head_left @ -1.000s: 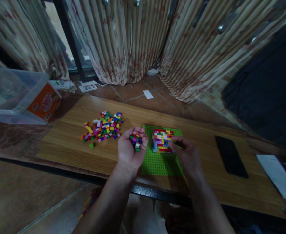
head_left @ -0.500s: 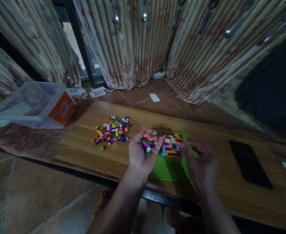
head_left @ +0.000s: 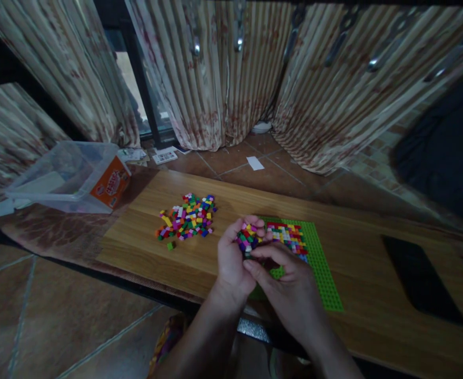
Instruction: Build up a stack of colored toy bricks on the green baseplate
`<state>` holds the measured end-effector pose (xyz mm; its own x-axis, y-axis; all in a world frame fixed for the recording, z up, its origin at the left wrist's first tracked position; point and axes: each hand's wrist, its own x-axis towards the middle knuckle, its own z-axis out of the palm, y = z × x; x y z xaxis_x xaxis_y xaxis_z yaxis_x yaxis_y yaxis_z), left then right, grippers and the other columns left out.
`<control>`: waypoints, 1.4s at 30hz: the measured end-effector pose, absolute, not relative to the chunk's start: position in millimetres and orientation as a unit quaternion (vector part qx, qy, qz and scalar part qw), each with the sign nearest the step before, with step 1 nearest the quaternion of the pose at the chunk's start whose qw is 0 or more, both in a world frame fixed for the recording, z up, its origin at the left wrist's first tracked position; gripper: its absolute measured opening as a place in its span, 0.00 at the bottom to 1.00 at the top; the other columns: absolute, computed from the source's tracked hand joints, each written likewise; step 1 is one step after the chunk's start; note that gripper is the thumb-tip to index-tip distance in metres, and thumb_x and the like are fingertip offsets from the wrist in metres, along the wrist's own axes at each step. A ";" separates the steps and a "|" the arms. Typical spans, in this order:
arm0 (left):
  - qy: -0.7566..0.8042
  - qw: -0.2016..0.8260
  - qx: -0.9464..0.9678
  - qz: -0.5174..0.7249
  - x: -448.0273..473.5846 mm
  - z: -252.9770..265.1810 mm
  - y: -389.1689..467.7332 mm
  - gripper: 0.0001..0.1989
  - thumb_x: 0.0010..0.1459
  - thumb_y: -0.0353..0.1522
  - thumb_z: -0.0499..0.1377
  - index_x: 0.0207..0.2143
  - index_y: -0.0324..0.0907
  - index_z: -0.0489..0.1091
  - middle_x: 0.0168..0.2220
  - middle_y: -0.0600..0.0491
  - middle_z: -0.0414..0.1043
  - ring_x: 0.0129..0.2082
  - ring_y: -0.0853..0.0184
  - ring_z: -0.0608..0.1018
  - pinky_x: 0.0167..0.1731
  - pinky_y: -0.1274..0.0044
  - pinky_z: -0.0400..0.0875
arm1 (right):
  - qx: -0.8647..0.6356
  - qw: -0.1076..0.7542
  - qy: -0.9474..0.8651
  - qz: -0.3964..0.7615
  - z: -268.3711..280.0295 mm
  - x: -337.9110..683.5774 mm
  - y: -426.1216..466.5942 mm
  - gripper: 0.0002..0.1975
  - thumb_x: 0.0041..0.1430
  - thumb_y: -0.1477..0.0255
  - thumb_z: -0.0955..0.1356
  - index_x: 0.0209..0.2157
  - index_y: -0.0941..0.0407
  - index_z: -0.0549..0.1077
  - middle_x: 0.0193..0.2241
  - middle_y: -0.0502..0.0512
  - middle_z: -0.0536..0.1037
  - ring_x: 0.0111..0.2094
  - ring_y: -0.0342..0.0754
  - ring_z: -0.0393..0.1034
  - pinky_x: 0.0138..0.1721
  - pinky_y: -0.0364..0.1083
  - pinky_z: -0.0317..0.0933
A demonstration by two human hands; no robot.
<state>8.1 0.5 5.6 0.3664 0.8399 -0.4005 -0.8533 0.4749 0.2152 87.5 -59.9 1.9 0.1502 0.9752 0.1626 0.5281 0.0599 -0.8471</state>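
Observation:
My left hand (head_left: 235,263) is cupped, palm up, around a handful of small toy bricks (head_left: 247,236) in mixed colours. My right hand (head_left: 292,287) reaches across to it, thumb and forefinger pinched on what looks like a dark green toy brick (head_left: 248,256) at the palm's lower edge. Behind the hands lies a green studded baseplate (head_left: 326,281). Rows of multicoloured bricks (head_left: 290,235) are pressed onto its far part, and my right hand hides some of them.
A loose pile of bricks (head_left: 191,218) is spread on the wooden table (head_left: 136,247), with one lime green brick (head_left: 170,246) apart from it. A clear plastic bin (head_left: 65,202) with an orange label stands at the left. A black phone-like slab (head_left: 423,279) lies at the right.
My right hand has moved left from the built rows on the baseplate to the bricks in my left palm. The whole view has shifted slightly.

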 end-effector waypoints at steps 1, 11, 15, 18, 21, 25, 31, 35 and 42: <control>0.233 0.828 -0.012 0.510 8.5 5.6 0.0 0.14 0.60 0.31 0.51 0.26 0.36 0.72 0.26 0.51 0.70 0.24 0.72 0.72 0.36 0.76 0.71 | -0.632 0.417 -0.595 0.269 2.0 88.3 -59.8 0.02 0.56 0.71 0.69 0.31 0.52 0.75 0.33 0.50 0.77 0.35 0.46 0.71 0.37 0.46 0.64; 0.221 0.826 -0.054 0.515 6.7 3.7 1.3 0.14 0.59 0.31 0.50 0.27 0.35 0.73 0.28 0.48 0.73 0.26 0.72 0.74 0.31 0.79 0.73 | -0.600 0.539 -0.515 0.290 1.7 101.5 -64.0 0.04 0.55 0.68 0.70 0.33 0.52 0.76 0.30 0.50 0.79 0.33 0.47 0.74 0.34 0.45 0.68; 0.207 0.830 -0.074 0.512 5.6 4.1 1.5 0.14 0.59 0.29 0.51 0.29 0.34 0.74 0.31 0.46 0.76 0.28 0.72 0.76 0.31 0.82 0.73 | -0.596 0.615 -0.425 0.293 -4.3 121.6 -61.3 0.05 0.52 0.68 0.72 0.33 0.51 0.78 0.29 0.49 0.79 0.29 0.45 0.73 0.34 0.45 0.69; 0.196 0.823 -0.090 0.525 5.1 6.1 1.7 0.14 0.60 0.28 0.51 0.28 0.35 0.74 0.33 0.45 0.77 0.34 0.69 0.79 0.38 0.77 0.75 | -0.611 0.626 -0.380 0.301 -8.0 140.1 -60.3 0.08 0.51 0.68 0.73 0.36 0.50 0.79 0.29 0.49 0.80 0.29 0.45 0.73 0.32 0.45 0.68; 0.198 0.814 -0.098 0.537 3.6 9.0 2.3 0.13 0.60 0.28 0.51 0.29 0.36 0.74 0.33 0.46 0.77 0.36 0.67 0.79 0.42 0.73 0.75 | -0.653 0.592 -0.386 0.272 -8.6 155.7 -61.1 0.07 0.53 0.68 0.71 0.36 0.50 0.80 0.29 0.50 0.80 0.30 0.45 0.73 0.33 0.46 0.68; 0.215 0.793 -0.098 0.562 1.6 10.0 5.0 0.13 0.60 0.28 0.51 0.29 0.36 0.74 0.31 0.48 0.77 0.34 0.68 0.80 0.42 0.72 0.75 | -0.678 0.526 -0.471 0.205 -10.6 168.5 -63.4 0.08 0.57 0.68 0.68 0.36 0.50 0.80 0.36 0.51 0.78 0.37 0.47 0.73 0.38 0.46 0.67; 0.232 0.791 -0.096 0.558 3.3 3.3 7.9 0.14 0.61 0.28 0.51 0.29 0.35 0.74 0.30 0.48 0.77 0.33 0.68 0.79 0.40 0.73 0.75 | -0.663 0.425 -0.594 0.166 -14.7 169.1 -66.2 0.11 0.63 0.70 0.64 0.41 0.52 0.77 0.39 0.53 0.76 0.41 0.47 0.72 0.42 0.47 0.66; 0.225 0.793 -0.089 0.559 3.6 0.5 8.4 0.14 0.61 0.28 0.51 0.29 0.35 0.74 0.30 0.48 0.77 0.31 0.69 0.79 0.39 0.74 0.75 | -0.665 0.385 -0.628 0.122 -15.6 163.5 -65.3 0.08 0.61 0.73 0.65 0.39 0.54 0.76 0.38 0.54 0.78 0.41 0.48 0.73 0.44 0.48 0.66; 0.222 0.792 -0.098 0.561 1.7 0.4 9.0 0.13 0.61 0.28 0.51 0.29 0.34 0.74 0.29 0.49 0.76 0.32 0.69 0.79 0.40 0.74 0.75 | -0.654 0.336 -0.676 0.048 -23.9 164.4 -61.0 0.07 0.61 0.74 0.65 0.36 0.55 0.76 0.36 0.55 0.79 0.39 0.49 0.73 0.42 0.49 0.67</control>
<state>1.7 9.0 0.4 0.2731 0.8445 -0.4606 -0.9311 0.3524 0.0941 164.4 -61.0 -23.9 0.0807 0.9165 0.3919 0.8523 0.1404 -0.5039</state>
